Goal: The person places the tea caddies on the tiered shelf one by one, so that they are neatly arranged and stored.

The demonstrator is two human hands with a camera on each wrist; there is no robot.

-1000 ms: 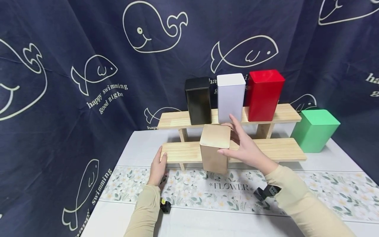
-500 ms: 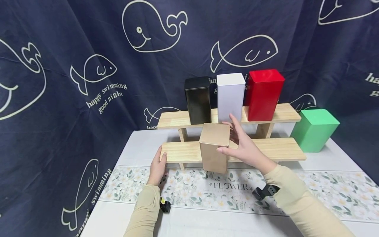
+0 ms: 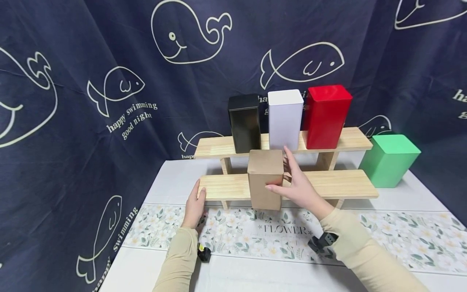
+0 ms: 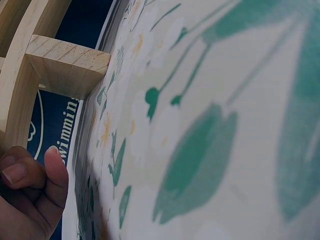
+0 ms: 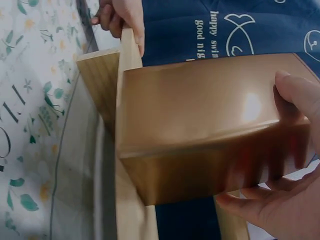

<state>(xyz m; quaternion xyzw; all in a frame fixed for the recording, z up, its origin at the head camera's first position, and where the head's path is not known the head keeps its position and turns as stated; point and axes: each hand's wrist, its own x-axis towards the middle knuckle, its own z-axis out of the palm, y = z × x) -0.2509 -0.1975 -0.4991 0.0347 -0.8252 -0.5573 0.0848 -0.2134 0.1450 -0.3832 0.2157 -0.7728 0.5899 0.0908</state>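
Observation:
My right hand (image 3: 297, 184) holds a gold rectangular tin (image 3: 265, 182) by its right side, thumb on the front face and fingers behind. The tin is upright and overlaps the middle of the lower board of a two-tier wooden shelf (image 3: 224, 186). In the right wrist view the base of the gold tin (image 5: 190, 110) is right at the board's edge. My left hand (image 3: 194, 207) grips the left end of the lower board. The left wrist view shows curled fingertips of the left hand (image 4: 30, 190) below the shelf's wooden leg (image 4: 67, 62).
Black (image 3: 245, 125), white (image 3: 285, 121) and red (image 3: 328, 117) tins stand on the upper board. A green tin (image 3: 390, 160) stands on the table beside the shelf's right end. A floral runner (image 3: 237, 235) lies in front; a navy whale-print curtain (image 3: 204, 97) hangs behind.
The gold tin has risen slightly in the head view and straightened a little. My right hand's fingers have shifted slightly down along its side. The left hand has stayed at the board's end.

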